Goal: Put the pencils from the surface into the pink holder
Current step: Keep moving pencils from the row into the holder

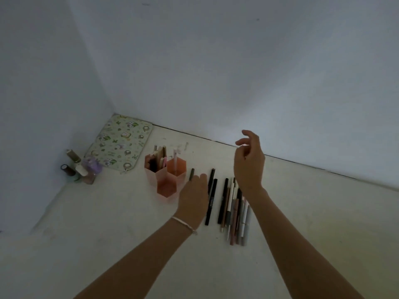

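Note:
The pink holder (165, 176) has three hexagonal cups; the back-left one holds several pencils and the back-right one a pale stick. To its right, several pencils (234, 209) lie in a row on the white surface, with two black ones (211, 198) nearest my left hand. My left hand (192, 198) lies low over a dark pencil (191, 174) just right of the holder. Only that pencil's far end shows past the fingers, so the grip is hidden. My right hand (248, 164) hovers above the row's far end, with its fingers loosely apart and empty.
A flower-patterned mat (121, 142) lies in the back-left corner. Several nail polish bottles (81, 169) stand in front of it by the left wall. White walls close the surface at the back and on the left.

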Demonstrator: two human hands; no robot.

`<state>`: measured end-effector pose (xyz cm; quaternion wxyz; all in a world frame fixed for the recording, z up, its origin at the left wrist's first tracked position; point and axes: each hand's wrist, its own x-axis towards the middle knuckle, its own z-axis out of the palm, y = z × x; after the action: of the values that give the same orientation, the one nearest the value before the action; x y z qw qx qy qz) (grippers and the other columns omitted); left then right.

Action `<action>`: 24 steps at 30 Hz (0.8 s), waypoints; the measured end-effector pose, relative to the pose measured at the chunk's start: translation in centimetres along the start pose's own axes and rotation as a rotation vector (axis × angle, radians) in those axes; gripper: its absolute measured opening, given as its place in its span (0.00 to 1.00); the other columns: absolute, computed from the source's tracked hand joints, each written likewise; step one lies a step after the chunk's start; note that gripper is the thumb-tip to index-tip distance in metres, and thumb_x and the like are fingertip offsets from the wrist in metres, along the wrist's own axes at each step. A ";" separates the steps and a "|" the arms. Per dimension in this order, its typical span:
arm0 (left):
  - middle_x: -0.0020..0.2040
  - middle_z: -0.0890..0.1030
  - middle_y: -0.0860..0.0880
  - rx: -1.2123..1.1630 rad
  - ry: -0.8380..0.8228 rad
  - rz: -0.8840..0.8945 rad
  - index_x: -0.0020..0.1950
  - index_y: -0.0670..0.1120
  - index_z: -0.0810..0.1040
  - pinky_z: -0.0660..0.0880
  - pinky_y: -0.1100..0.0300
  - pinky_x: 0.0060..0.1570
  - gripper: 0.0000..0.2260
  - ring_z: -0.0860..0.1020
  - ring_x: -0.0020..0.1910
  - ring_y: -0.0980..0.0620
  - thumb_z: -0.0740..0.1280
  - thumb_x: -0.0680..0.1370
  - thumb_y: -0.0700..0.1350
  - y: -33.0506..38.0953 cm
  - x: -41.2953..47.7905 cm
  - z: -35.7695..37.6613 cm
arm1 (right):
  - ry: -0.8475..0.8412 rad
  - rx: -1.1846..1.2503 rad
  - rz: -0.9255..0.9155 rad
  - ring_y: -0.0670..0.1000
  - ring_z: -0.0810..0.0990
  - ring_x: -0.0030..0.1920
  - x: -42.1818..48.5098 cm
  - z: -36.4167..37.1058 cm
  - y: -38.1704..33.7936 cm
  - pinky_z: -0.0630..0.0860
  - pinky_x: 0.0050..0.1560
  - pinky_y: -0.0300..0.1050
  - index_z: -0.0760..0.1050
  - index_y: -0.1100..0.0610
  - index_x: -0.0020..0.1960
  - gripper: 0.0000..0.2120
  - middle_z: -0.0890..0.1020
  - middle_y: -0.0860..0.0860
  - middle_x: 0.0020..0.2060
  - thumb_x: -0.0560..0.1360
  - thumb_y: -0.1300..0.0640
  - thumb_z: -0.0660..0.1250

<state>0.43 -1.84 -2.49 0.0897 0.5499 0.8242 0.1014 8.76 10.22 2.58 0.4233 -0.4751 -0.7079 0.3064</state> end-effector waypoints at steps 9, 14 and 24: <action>0.56 0.77 0.49 0.227 -0.075 -0.129 0.64 0.49 0.71 0.71 0.57 0.46 0.16 0.80 0.49 0.51 0.62 0.77 0.36 1.2 2.5 1.8 | 0.013 -0.128 0.166 0.44 0.69 0.24 -2.0 -6.7 6.7 0.69 0.28 0.38 0.75 0.53 0.57 0.16 0.81 0.47 0.38 0.75 0.68 0.58; 0.61 0.71 0.46 -0.040 0.091 -0.037 0.81 0.51 0.50 0.73 0.62 0.39 0.35 0.75 0.52 0.51 0.64 0.79 0.37 2.1 4.2 -0.2 | -0.304 -0.362 0.378 0.50 0.74 0.30 -4.1 -7.6 9.6 0.73 0.34 0.41 0.76 0.58 0.57 0.12 0.79 0.54 0.32 0.75 0.64 0.62; 0.53 0.75 0.45 -0.445 0.298 0.066 0.74 0.49 0.64 0.78 0.57 0.44 0.28 0.77 0.47 0.48 0.66 0.75 0.34 4.6 4.5 -4.2 | -0.544 -0.579 0.502 0.57 0.82 0.47 -7.0 -5.6 10.1 0.77 0.46 0.46 0.74 0.63 0.55 0.09 0.82 0.58 0.48 0.76 0.62 0.62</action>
<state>1.71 3.77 2.56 0.0827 0.5222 0.7674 0.3626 19.24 7.52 -5.48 -0.0148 -0.6327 -0.7127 0.3025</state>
